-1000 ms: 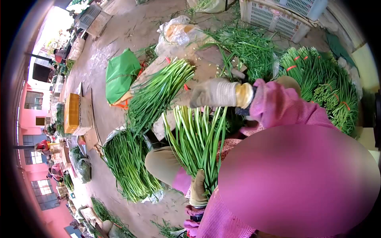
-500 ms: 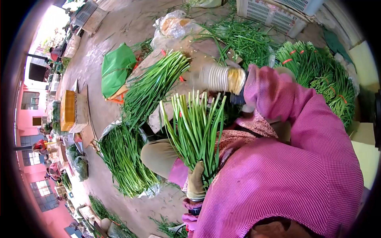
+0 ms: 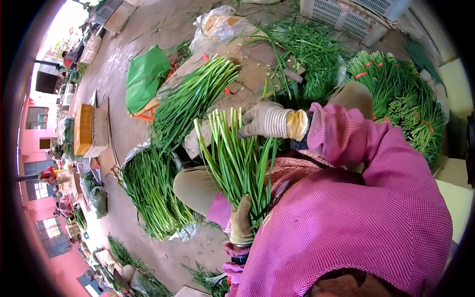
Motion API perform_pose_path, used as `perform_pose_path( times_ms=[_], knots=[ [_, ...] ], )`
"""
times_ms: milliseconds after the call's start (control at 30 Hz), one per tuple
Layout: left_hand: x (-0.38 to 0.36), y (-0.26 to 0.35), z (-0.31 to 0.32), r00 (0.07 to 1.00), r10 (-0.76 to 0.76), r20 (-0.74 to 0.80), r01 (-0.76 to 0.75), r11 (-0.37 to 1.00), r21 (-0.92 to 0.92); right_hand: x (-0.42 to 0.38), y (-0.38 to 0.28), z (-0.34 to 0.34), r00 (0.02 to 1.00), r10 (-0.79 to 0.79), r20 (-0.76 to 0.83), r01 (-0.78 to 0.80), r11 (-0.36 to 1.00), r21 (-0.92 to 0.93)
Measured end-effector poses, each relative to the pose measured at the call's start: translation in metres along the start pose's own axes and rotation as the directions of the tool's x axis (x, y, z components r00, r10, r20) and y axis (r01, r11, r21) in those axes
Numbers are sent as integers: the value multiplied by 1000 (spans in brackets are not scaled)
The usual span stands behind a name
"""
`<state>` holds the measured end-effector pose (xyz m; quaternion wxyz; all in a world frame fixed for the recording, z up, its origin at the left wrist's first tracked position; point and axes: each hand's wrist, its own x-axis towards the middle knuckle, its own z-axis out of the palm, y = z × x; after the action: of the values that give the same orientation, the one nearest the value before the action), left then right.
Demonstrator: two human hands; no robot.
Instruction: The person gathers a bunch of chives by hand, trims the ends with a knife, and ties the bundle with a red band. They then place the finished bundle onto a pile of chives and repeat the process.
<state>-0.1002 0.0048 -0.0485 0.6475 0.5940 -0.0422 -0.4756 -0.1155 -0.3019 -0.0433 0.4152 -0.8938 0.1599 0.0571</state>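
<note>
In my gloved left hand, closed round the leafy lower part, is a bunch of garlic chives, its pale ends fanned upward. My gloved right hand reaches across to those pale ends, its fingers bent and pressed on stalks at the bunch's right side. Just beyond lies a loose pile of garlic chives on a low board, with small red ties around it. On the floor to the left, more chives fill a plastic sheet.
Tied bundles of chives stand at the right. Cut green leaves are heaped at the back, near a plastic crate. A green bag sits left of the board, and a yellow-sided box farther left. Other people work in the distance.
My right hand has moved down from above the board to the bunch's pale ends. My left hand still holds the bunch, which has shifted slightly.
</note>
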Motion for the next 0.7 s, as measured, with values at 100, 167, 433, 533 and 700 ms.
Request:
perform_pose_path(
  times_ms=[100, 167, 433, 533, 700],
  knots=[
    [-4, 10, 6, 981, -173, -92, 159, 976, -148, 10, 6, 4, 999, -39, -19, 40, 995, 95],
    [-4, 7, 4, 987, -139, -77, 129, 985, -117, 6, -2, -4, 999, 32, 25, -33, 999, 11],
    [-6, 19, 16, 988, -147, -50, 142, 986, -87, 32, 18, -162, 511, -11, -860, -347, 912, -218],
    [-5, 25, 23, 993, -112, -41, 110, 992, -54, 40, 18, -170, 634, -142, -760, -319, 847, -424],
    [0, 19, 22, 996, -64, 59, 62, 997, 43, 19, -30, -41, 952, -190, -241, 137, 966, -220]
  ],
)
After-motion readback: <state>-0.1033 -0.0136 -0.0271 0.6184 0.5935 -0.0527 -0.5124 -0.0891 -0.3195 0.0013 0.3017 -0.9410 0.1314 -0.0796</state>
